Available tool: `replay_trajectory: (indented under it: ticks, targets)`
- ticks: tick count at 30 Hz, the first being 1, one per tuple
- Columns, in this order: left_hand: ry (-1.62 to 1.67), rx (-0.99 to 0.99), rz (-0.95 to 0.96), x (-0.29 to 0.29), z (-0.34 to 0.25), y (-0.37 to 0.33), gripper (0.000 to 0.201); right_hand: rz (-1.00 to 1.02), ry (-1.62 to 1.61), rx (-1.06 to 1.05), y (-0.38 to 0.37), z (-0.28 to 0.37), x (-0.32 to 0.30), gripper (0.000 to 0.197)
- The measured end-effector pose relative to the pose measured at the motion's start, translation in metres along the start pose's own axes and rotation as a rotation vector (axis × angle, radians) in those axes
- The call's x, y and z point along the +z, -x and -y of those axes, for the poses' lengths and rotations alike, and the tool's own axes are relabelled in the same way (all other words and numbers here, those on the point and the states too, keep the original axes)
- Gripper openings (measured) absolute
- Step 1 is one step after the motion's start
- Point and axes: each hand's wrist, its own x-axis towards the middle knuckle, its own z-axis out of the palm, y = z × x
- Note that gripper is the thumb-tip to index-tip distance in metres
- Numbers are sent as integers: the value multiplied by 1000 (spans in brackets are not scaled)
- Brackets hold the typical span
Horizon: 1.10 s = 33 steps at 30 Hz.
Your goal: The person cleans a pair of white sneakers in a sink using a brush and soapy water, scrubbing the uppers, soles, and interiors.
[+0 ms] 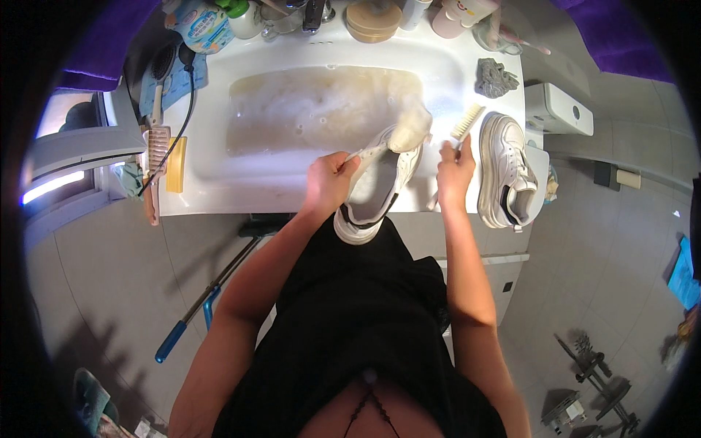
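My left hand (pixel 330 181) grips a white sneaker (pixel 380 182) by its side, holding it tilted over the front rim of a white sink (pixel 212 182). The shoe's toe is covered in foam and dips toward murky, soapy water (pixel 321 109). My right hand (pixel 454 171) holds a white scrubbing brush (pixel 467 123) just right of the shoe, bristles up and away from it. A second white sneaker (pixel 504 168) stands on the counter's right end, beside my right hand.
A grey rag (pixel 495 77) lies at the sink's back right. Bottles and jars (pixel 372 18) line the back edge. A hairbrush (pixel 157 80), cable and yellow sponge (pixel 175 164) sit on the left. A blue-handled mop (pixel 197 310) leans below. A white toilet (pixel 558 109) stands at the right.
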Motion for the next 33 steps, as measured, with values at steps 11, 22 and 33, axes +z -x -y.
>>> replay_trajectory:
  ticks: [11,22,33]
  targets:
    - [319,158,21,16,14,6,17,642,693,-347,83,65,16,48]
    - [480,39,153,19,25,-1,18,656,943,-402,80,72,14,59]
    - [401,120,72,-22,0,-25,18,236,404,-365,21,67,5,41]
